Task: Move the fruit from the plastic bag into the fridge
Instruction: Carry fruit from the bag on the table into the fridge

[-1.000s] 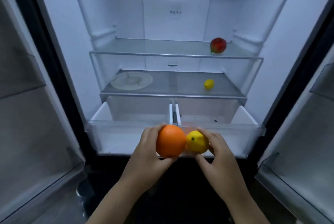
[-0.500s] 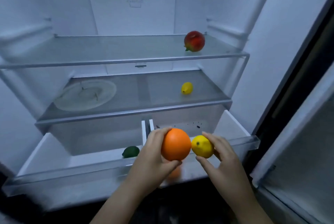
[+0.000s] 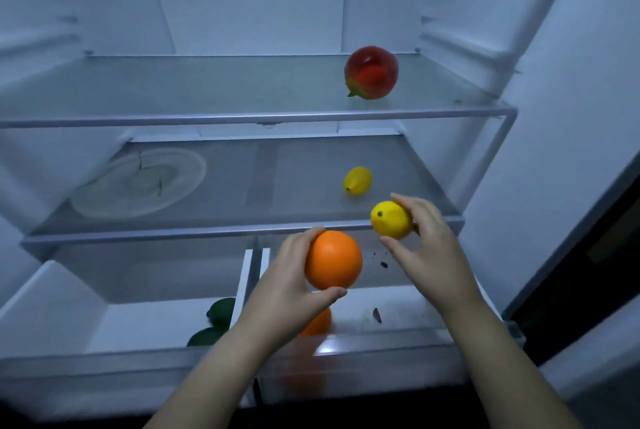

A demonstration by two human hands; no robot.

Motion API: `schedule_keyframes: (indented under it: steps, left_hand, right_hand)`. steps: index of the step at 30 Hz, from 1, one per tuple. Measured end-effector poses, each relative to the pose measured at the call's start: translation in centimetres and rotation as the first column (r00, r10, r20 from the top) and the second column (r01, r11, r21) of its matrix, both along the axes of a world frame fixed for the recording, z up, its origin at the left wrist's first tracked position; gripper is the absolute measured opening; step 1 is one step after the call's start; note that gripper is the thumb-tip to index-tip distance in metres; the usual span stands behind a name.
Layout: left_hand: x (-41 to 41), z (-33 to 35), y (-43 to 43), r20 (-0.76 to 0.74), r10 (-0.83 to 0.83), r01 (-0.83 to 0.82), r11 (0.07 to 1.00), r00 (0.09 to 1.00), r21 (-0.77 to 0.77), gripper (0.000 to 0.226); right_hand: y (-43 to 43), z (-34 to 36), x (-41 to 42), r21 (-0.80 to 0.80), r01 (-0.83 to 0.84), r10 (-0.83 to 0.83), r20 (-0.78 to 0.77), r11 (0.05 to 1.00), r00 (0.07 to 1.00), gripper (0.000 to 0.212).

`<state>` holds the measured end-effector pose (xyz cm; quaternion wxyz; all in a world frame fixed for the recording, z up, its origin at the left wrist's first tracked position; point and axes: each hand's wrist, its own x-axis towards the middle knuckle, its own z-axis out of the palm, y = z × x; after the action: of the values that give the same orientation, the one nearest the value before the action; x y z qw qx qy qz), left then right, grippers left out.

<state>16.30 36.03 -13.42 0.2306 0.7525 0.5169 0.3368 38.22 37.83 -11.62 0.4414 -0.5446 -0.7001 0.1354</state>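
Note:
My left hand [image 3: 280,293] holds an orange [image 3: 333,259] above the open right crisper drawer [image 3: 408,345]. A second orange [image 3: 317,323] lies in that drawer, partly hidden below my hand. My right hand [image 3: 427,248] grips a lemon [image 3: 390,220] at the front edge of the lower shelf [image 3: 242,229]. Another lemon [image 3: 357,180] rests on that shelf. A red mango-like fruit [image 3: 371,72] sits on the upper glass shelf [image 3: 242,116]. The plastic bag is out of view.
A round clear plate [image 3: 138,183] lies on the left of the lower shelf. Two green fruits [image 3: 214,321] sit in the left crisper drawer [image 3: 104,356]. The fridge wall [image 3: 554,117] and a dark door edge [image 3: 588,255] stand at the right.
The view has closed in on the fridge. My right hand has risen with the lemon, away from the orange, up to the lower shelf's edge. My left hand keeps the orange over the drawer.

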Motion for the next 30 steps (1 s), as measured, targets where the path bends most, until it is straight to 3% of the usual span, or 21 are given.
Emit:
schedule_keyframes:
  steps: [4,9,19,26,30]
  left_hand:
    - [0.8,-0.8,1.0,-0.093,-0.061,0.054,0.995,0.994,-0.08,0.083]
    - [1.7,-1.9,2.9,-0.201,-0.152,0.121,0.98,0.968,-0.16,0.085]
    - [3.4,-5.0,6.0,-0.394,-0.385,0.236,0.896,0.835,-0.375,0.088]
    - [5.3,-6.1,6.7,-0.619,-0.579,0.262,0.806,0.53,-0.53,0.084]
    - [6.4,-6.8,7.9,-0.596,-0.617,0.282,0.777,0.514,-0.562,0.081]
  right_hand:
    - [4.7,-0.5,0.9,0.031,-0.022,0.017,0.138,0.999,0.99,0.049]
    - [8.5,-1.7,1.8,-0.054,-0.003,0.02,0.32,0.999,0.947,0.044]
    - [9.9,-3.8,2.6,-0.005,0.098,-0.092,0.31,0.995,0.946,0.051]
    - [9.7,-4.6,3.3,0.014,0.061,-0.062,0.181,0.998,0.982,0.054]
    - [9.8,-4.5,3.5,0.014,0.041,-0.042,0.129,0.999,0.991,0.053]
